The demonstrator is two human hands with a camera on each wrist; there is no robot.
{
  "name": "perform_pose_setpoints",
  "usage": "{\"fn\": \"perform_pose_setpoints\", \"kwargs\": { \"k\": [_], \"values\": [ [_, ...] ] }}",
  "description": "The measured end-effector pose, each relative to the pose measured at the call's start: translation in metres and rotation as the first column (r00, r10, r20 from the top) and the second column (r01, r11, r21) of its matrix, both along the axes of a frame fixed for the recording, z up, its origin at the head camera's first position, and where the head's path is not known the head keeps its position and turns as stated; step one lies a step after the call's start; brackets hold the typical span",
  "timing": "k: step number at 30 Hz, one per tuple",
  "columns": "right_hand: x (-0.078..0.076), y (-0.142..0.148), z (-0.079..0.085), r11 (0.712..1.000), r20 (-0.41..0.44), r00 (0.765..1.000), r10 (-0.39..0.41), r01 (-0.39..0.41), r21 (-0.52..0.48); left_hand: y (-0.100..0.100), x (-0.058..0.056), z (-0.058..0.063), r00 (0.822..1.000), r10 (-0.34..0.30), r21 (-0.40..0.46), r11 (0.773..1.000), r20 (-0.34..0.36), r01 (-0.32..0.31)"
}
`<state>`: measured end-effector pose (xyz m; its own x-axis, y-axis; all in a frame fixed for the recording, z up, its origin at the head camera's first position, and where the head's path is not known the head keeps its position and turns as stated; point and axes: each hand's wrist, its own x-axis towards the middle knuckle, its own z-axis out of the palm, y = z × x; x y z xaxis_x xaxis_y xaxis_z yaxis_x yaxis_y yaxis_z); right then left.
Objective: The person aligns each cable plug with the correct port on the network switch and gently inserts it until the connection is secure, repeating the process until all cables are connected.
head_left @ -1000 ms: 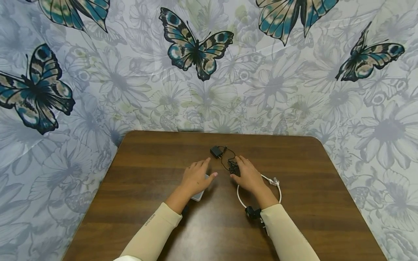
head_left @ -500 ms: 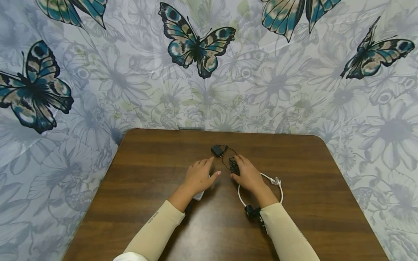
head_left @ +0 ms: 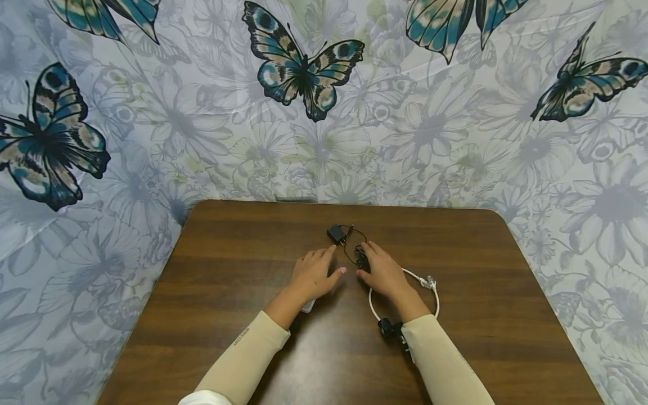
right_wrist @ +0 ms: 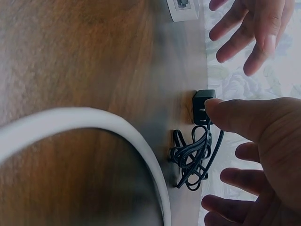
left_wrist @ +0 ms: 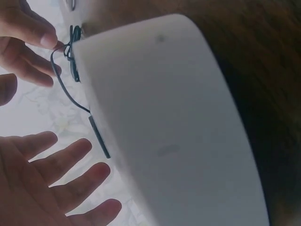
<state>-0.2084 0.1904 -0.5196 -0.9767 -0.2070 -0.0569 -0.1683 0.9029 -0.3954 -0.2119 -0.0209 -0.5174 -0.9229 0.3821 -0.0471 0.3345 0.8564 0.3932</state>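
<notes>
My left hand (head_left: 311,275) is spread above a white box (head_left: 307,306), which it mostly hides in the head view. The box (left_wrist: 155,117) looms large in the left wrist view, and a network-type port shows on its end (right_wrist: 183,5) in the right wrist view. Fingers spread, my right hand (head_left: 385,273) hovers beside the bundled black cord (head_left: 360,256) of a power adapter (head_left: 336,233). The adapter (right_wrist: 203,106) shows two prongs near the thumb in the right wrist view. Neither hand grips anything.
Below my right hand a white cable (head_left: 373,304) lies looped, with a clear plug (head_left: 429,282) at its right. A black piece (head_left: 390,328) sits by the right sleeve. The wooden table (head_left: 228,253) ends at a butterfly-patterned cloth (head_left: 202,140).
My left hand has drifted a little to the right, and its fingertips now come close to the adapter. My right hand has stayed almost in place. The head view has shifted slightly.
</notes>
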Motion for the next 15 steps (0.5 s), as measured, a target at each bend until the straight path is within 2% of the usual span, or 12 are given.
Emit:
{"fn": "perform_pose_setpoints", "kwargs": {
  "k": [4, 15],
  "values": [
    [0.0, -0.0008, -0.0003, 1.0, 0.007, 1.0, 0.008, -0.008, 0.0, 0.0021, -0.0009, -0.0023, 1.0, -0.013, -0.012, 1.0, 0.009, 0.013],
    [-0.0023, -0.0018, -0.0066, 1.0, -0.005, 1.0, 0.023, -0.023, 0.011, 0.0066, -0.0039, -0.0059, 0.999, -0.024, 0.018, 1.0, 0.034, 0.023]
  ]
}}
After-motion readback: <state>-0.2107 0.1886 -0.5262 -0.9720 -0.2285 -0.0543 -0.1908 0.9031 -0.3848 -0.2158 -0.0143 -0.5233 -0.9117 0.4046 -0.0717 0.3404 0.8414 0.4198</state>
